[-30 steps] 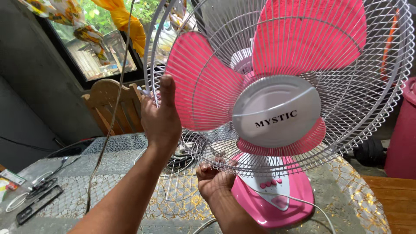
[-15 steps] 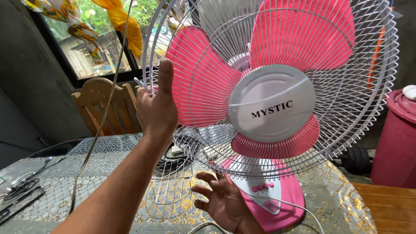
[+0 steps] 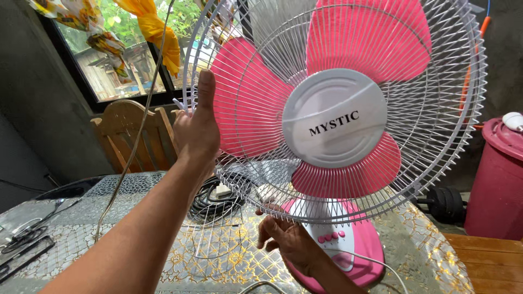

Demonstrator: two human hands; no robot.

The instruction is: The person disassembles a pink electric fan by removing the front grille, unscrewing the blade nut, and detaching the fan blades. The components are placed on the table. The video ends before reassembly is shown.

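A person's bare left arm stretches up and forward from the lower left, wrist straight. The left hand [image 3: 197, 130] is raised with its thumb pointing straight up and the fingers curled away out of sight behind it. The right hand [image 3: 289, 239] sits lower, forearm entering from the bottom edge, palm turned upward, fingers [image 3: 267, 227] loosely bent and slightly spread.

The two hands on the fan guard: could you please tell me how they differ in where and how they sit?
The left hand is raised against the left rim of the white wire guard, thumb pointing up, while the right hand is low, at the guard's bottom edge above the pink base. The left hand shows its back; the right hand's fingers curl upward towards the wires. Both are bare and reach for the same guard.
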